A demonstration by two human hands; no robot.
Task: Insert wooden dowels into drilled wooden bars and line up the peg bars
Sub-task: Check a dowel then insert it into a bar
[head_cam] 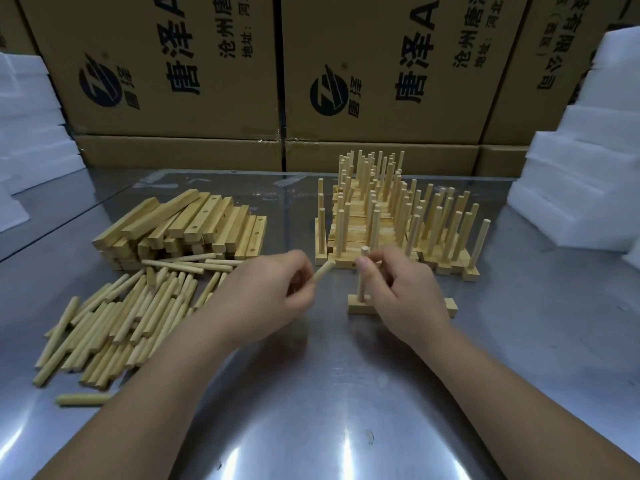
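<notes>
Steel-topped desk (pixel 311 410) carries, at the back right, rows of finished peg bars (pixel 398 230), at the left a stack of drilled bars (pixel 180 226), and nearer a heap of loose dowels (pixel 131 313). The right hand (pixel 405 289) pinches an upright dowel (pixel 361 289) standing near the left end of the working bar (pixel 452 306), which lies left to right across the desk. The left hand (pixel 266 292) pinches a second dowel (pixel 323 270), tilted, its tip aimed up and right, just left of the standing one. Any free holes probably lie under the right hand, so the second dowel must likely swing upright and cross rightward.
</notes>
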